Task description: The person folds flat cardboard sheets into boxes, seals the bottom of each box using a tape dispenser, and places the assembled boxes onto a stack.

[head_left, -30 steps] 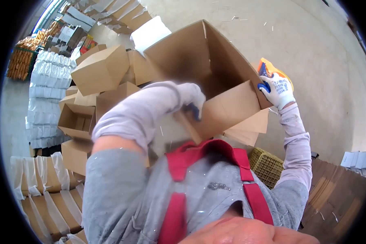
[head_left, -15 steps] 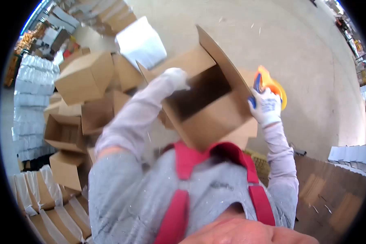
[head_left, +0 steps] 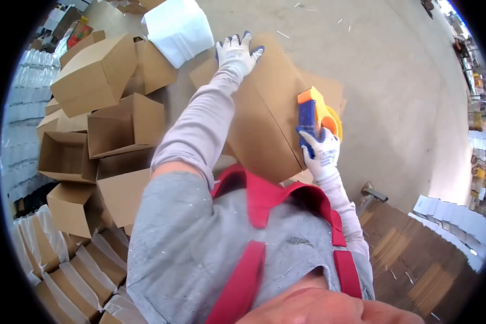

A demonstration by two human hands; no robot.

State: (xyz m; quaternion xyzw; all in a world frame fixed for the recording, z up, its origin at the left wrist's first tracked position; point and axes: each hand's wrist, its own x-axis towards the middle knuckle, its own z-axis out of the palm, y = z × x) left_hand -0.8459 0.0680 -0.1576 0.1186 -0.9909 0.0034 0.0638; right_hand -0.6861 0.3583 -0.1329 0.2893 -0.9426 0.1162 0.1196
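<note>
A cardboard box [head_left: 264, 113] stands in front of me, its large top flaps folded down and meeting along a narrow seam. My left hand [head_left: 237, 56], in a white glove with dark blue fingertips, lies with fingers spread on the box's far left part. My right hand [head_left: 323, 154], gloved the same way, is closed around the handle of a tape gun [head_left: 308, 110]. The tape gun is blue and orange with a yellow roll, and it overlaps the right side of the box near the seam. More flat cardboard [head_left: 326, 86] shows behind the box.
Several open cardboard boxes [head_left: 110, 124] are piled on the left, with a white wrapped bundle [head_left: 178, 32] behind them. Stacked flat cardboard [head_left: 416, 254] lies at the lower right by a metal bar [head_left: 373, 193]. White stacks [head_left: 459, 216] stand farther right. Scraps litter the floor [head_left: 383, 97].
The box's raised flaps have been folded down, covering its dark opening. My left hand has moved to the far end and spread out; my right hand has brought the tape gun left over the box.
</note>
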